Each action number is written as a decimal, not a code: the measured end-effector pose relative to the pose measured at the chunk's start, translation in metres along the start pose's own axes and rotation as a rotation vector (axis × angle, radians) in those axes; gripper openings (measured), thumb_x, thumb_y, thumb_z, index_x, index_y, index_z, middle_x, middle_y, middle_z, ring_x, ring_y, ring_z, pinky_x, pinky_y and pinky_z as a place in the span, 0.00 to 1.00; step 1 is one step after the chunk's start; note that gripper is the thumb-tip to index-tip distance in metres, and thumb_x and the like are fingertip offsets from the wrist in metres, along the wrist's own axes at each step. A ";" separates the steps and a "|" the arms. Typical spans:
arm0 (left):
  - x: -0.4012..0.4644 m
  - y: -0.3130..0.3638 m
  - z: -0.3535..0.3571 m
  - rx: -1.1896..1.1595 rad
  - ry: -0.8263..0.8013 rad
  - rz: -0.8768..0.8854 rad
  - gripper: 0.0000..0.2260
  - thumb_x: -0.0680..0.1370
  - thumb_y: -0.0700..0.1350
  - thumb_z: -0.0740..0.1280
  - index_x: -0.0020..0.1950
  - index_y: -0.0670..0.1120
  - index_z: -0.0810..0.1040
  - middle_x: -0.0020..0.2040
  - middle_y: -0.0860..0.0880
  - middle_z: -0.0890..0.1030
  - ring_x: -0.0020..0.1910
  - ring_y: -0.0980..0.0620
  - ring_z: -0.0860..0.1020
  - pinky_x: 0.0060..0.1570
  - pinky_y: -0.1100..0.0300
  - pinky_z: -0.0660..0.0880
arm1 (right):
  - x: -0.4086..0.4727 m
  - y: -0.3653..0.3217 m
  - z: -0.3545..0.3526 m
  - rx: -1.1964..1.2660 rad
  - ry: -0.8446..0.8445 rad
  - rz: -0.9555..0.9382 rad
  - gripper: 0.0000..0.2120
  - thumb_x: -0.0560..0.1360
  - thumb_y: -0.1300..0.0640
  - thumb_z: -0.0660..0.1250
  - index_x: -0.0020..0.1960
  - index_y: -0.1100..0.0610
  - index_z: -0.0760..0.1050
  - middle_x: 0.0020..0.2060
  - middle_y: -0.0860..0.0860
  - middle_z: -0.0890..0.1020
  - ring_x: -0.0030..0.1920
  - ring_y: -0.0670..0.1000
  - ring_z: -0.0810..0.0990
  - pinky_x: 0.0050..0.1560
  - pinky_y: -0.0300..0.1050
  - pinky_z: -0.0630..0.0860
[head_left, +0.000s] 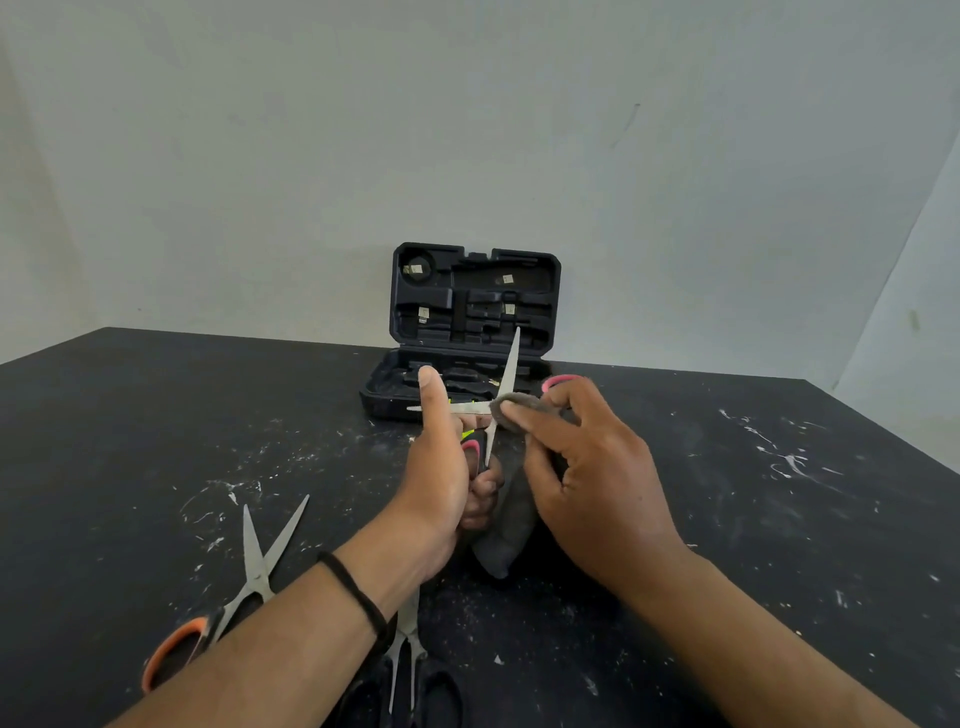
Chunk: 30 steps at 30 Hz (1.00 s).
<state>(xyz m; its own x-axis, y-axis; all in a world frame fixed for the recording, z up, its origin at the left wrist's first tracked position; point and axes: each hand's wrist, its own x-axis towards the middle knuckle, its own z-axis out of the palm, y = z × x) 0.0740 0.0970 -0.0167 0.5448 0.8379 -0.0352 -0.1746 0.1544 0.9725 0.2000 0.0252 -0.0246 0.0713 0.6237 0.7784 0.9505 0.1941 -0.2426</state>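
My left hand (441, 467) grips the pink-and-black handle of a pair of scissors (506, 379) held up over the black table, blades spread wide, thumb raised. One blade points up, the other points left behind my thumb. My right hand (587, 467) pinches a grey cloth (511, 514) against the blades near the pivot; the rest of the cloth hangs down between my hands. The second pink handle loop (558, 383) shows above my right fingers.
An open dark tool case (475, 296) stands at the table's far edge against the wall. Orange-handled scissors (249, 577) lie open at the near left. Black-handled scissors (408, 670) lie under my left forearm. The black table (753, 493) is flecked with white marks.
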 end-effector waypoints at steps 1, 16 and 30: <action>-0.001 0.000 0.000 0.033 0.000 0.017 0.42 0.72 0.78 0.40 0.47 0.44 0.75 0.25 0.47 0.64 0.20 0.53 0.58 0.24 0.65 0.55 | 0.000 -0.001 0.001 -0.026 -0.038 0.009 0.17 0.78 0.61 0.68 0.65 0.51 0.82 0.53 0.46 0.76 0.36 0.45 0.74 0.34 0.43 0.78; 0.003 -0.008 0.000 0.180 0.115 0.265 0.38 0.77 0.72 0.42 0.60 0.44 0.76 0.24 0.53 0.72 0.22 0.59 0.69 0.24 0.66 0.66 | 0.003 -0.005 -0.010 0.022 -0.051 -0.070 0.13 0.75 0.57 0.67 0.54 0.46 0.86 0.47 0.44 0.76 0.37 0.46 0.76 0.32 0.45 0.78; 0.016 -0.007 -0.011 0.214 0.236 0.343 0.37 0.74 0.76 0.41 0.54 0.52 0.79 0.31 0.48 0.78 0.27 0.54 0.72 0.31 0.58 0.68 | 0.003 -0.010 -0.010 0.219 -0.113 -0.060 0.13 0.75 0.57 0.68 0.54 0.45 0.86 0.44 0.40 0.75 0.41 0.46 0.77 0.39 0.39 0.75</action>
<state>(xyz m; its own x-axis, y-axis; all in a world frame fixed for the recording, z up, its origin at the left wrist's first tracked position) 0.0746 0.1149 -0.0266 0.2791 0.9218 0.2692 -0.1251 -0.2430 0.9619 0.1937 0.0175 -0.0140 -0.0295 0.6842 0.7287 0.8629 0.3854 -0.3270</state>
